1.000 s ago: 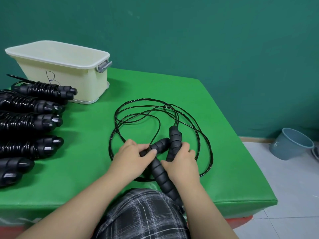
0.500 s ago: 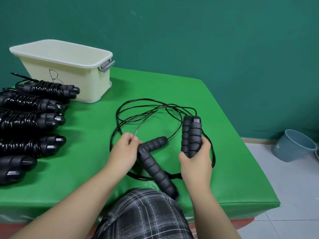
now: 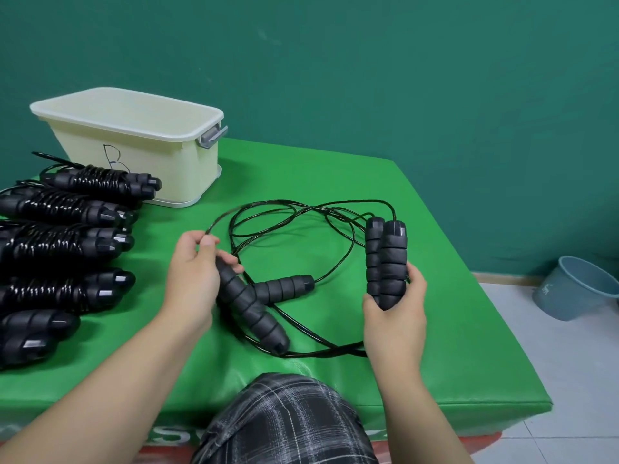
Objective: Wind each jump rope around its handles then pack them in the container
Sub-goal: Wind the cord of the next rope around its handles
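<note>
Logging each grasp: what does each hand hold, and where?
Right hand grips the pair of handles at their lower ends; left hand pinches the cord between thumb and fingers.

black handles (image 3: pixel 386 262), green table (image 3: pixel 435 329), cream container (image 3: pixel 140 162)

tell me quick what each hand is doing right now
Left hand: pinching the black rope cord between thumb and fingers.
Right hand: gripping a pair of black foam handles upright.
</note>
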The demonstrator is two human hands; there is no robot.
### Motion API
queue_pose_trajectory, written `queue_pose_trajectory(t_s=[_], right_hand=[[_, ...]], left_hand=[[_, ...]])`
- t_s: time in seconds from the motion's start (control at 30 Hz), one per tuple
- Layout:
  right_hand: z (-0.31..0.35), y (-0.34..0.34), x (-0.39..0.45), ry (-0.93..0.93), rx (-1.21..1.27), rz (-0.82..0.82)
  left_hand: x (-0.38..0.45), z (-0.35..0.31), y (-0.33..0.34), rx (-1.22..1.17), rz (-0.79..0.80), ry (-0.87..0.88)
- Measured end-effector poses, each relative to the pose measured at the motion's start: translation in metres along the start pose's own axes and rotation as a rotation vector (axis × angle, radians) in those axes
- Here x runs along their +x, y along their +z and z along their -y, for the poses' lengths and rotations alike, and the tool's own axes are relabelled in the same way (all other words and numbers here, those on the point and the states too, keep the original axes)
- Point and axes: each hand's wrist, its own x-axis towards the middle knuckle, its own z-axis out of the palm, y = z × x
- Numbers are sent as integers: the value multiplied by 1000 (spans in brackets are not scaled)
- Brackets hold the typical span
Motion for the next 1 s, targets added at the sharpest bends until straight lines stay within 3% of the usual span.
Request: queue_pose_trajectory(t_s=[0.37,0.43,0.6,0.8,0.9,1.0], right_hand=[[-3,1,-7,25,-65,44],[-2,1,-7,28,-88,56],[-2,-3,-6,58,-278,100],[-5,-2,0,57,-368,123],[-2,0,-1,-36,-369,100],[7,2,-5,-132,-205,148]], left_hand=[[22,-27,-18,81,-24,-3],[21,-20,-15,179,39,15],[15,0,3,708,262,49],[3,-2,19,736,559,61],[-5,5,25,957,592,173],[-17,9,29,1058,581,275]])
